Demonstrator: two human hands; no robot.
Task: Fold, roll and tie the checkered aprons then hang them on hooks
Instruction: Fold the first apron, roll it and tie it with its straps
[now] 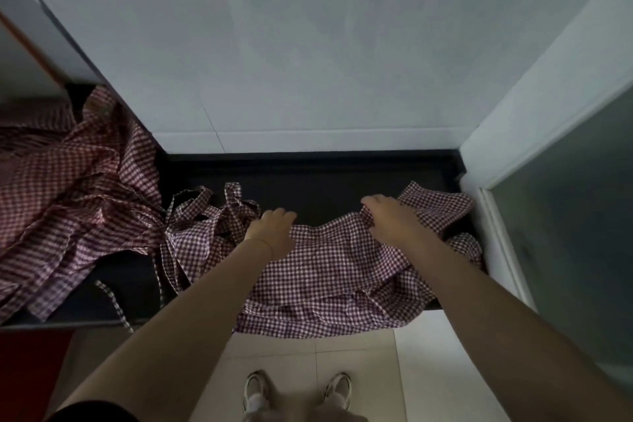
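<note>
At far left, a heap of checkered aprons (68, 195) lies crumpled on the dark countertop (308, 178), red-and-white gingham, spilling toward the front edge. A tangle of apron ties (205, 212) runs from the heap toward the centre, and one tie (114, 305) hangs over the counter's front edge.

The left hand (274, 233) rests on the left part of the working apron (335, 277), knuckles up, fingers bent down onto the cloth's far edge; whether it pinches the fabric or only presses it cannot be told from this angle.

The working apron lies spread across the right half of the countertop, wrinkled, with its near edge overhanging the counter front.

The right hand (394, 219) is at the apron's far edge, fingers curled around a raised fold of cloth and gripping it. Further right, the apron bunches against the white side wall (513, 113).

Behind the counter stands a white tiled wall (308, 44). Below, a pale tiled floor (342, 360) and two white sneakers (298, 390) are visible.
</note>
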